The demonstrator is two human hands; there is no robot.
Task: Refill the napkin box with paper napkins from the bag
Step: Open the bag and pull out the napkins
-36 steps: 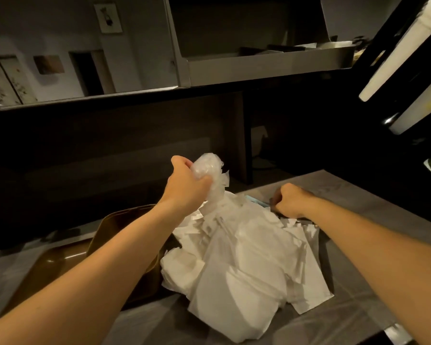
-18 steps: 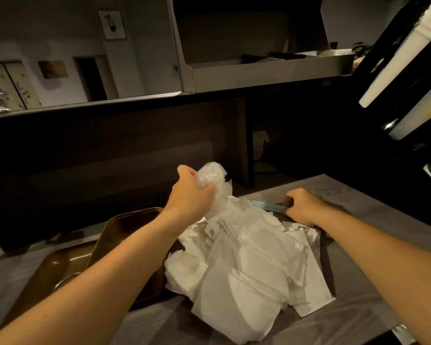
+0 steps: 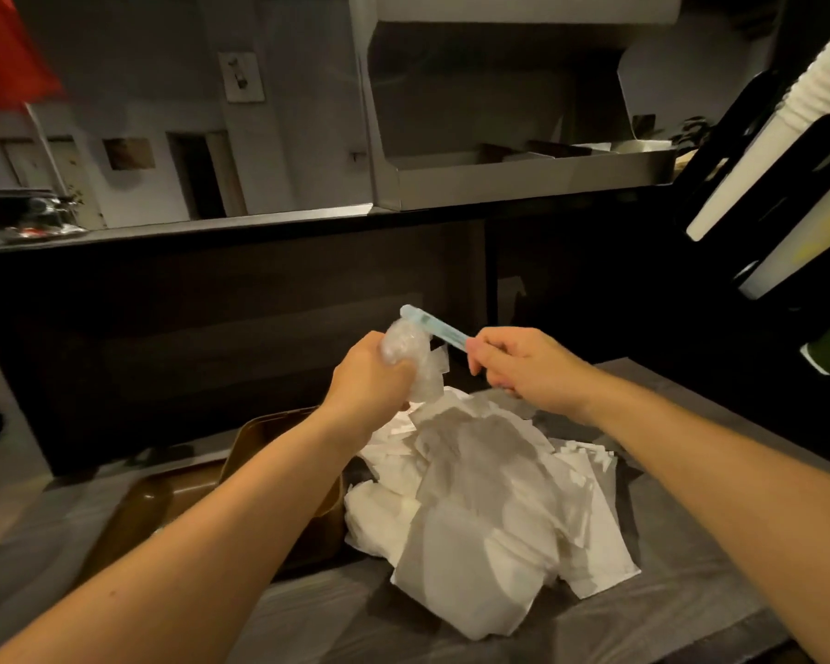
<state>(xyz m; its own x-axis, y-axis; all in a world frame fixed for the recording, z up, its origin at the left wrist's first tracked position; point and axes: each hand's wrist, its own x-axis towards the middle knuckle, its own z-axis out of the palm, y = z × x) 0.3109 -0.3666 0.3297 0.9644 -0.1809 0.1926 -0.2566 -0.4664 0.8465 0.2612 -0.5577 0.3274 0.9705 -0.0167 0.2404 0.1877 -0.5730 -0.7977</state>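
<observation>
A brown tray lies at the left of the bench, partly hidden under the left forearm, just beside the bag. The left hand is raised above the bench, and its grip is curled tight round the gathered neck of the clear plastic bag, probably to hold the plastic taut and off the contents so it can be opened. The paper napkins sit below that fist, a loose white heap of crumpled, overlapping sheets resting on the bench, sagging toward the near edge; thin film seems to cover them, though where it ends I cannot tell. To the right, the right hand pinches a slim pale-blue tool, likely a cutter, its far end touching the bunched neck, seemingly placed to slit it. No napkin box can be made out with certainty.
</observation>
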